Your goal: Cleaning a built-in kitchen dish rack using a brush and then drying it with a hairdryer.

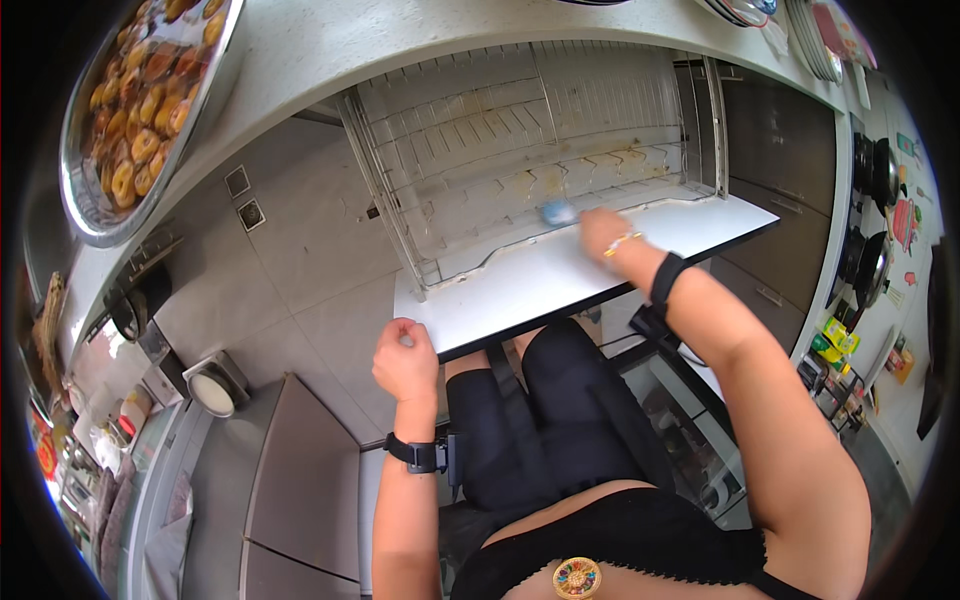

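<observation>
A pull-out wire rack drawer [540, 79] stands open before me, its white front panel [517, 281] reaching over my knees. My right hand [604, 229] is over that panel, closed around a small blue-and-white cleaning tool [558, 213]. Motion blur hides whether this is a brush or a sponge. The tool is by the lower wires, next to the panel's inner side. Brownish-yellow stains [551, 180] mark the tray under the wires. At the panel's left corner, my left hand [405, 361] has its fingers curled against the edge; its exact hold is partly hidden.
Above the drawer runs a pale countertop [300, 67], bearing a metal basin of round fruit pieces in liquid [142, 120] and stacked plates [814, 41]. Dark drawers [772, 165] adjoin on the right. Grey floor tiles [322, 247] lie left, beyond a grey cabinet [307, 472].
</observation>
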Demonstrator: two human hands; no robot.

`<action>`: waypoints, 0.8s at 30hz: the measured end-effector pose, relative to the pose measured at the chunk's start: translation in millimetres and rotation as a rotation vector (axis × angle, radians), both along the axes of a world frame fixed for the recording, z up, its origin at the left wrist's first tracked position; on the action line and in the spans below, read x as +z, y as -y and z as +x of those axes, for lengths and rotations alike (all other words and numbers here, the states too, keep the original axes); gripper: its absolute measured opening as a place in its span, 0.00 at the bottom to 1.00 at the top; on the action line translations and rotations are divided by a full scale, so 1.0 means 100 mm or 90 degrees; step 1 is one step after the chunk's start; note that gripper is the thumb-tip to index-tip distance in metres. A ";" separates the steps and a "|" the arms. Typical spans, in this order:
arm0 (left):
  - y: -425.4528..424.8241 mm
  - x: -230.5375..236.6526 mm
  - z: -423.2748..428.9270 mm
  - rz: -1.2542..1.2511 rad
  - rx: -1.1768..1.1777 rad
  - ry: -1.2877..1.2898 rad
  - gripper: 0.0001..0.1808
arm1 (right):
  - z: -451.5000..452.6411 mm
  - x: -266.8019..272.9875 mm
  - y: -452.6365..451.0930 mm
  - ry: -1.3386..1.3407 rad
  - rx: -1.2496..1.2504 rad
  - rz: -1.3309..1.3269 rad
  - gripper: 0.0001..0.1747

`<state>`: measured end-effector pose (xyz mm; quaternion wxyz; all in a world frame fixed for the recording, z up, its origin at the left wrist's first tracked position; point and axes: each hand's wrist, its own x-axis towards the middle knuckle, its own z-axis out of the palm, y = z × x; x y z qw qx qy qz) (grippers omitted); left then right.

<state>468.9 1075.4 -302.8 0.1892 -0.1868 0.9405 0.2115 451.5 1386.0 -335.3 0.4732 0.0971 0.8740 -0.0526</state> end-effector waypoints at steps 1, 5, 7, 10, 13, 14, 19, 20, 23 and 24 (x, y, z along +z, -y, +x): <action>0.01 0.01 0.00 -0.001 0.006 -0.002 0.07 | 0.04 -0.10 0.35 -0.028 0.012 -0.066 0.12; 0.06 -0.05 0.03 -0.004 -0.005 -0.012 0.07 | -0.17 -0.20 1.68 -0.012 -0.032 -0.412 0.14; 0.05 -0.05 0.06 0.002 -0.015 -0.017 0.06 | -0.10 -0.42 1.20 -0.018 0.025 -0.356 0.13; 0.05 0.00 0.02 -0.007 0.002 -0.014 0.06 | -0.10 -0.28 -0.14 0.082 0.055 -0.034 0.13; -0.03 -0.02 0.03 -0.027 0.017 -0.025 0.06 | -0.02 0.02 -0.35 0.070 0.032 0.019 0.13; -0.03 -0.05 0.05 -0.027 0.019 -0.027 0.06 | 0.05 0.07 -0.24 0.105 0.026 -0.026 0.14; -0.03 -0.08 0.03 -0.008 0.002 -0.025 0.06 | -0.15 0.49 0.80 0.035 -0.027 -0.448 0.12; -0.01 -0.10 0.04 -0.012 0.001 -0.030 0.07 | -0.07 0.27 0.53 0.015 -0.014 -0.364 0.12; 0.10 -0.06 0.07 -0.033 0.004 -0.034 0.07 | 0.09 0.23 -0.73 0.072 0.082 0.012 0.14; 0.08 -0.05 0.05 -0.022 0.009 -0.025 0.07 | 0.07 0.34 -1.16 0.134 0.033 0.045 0.13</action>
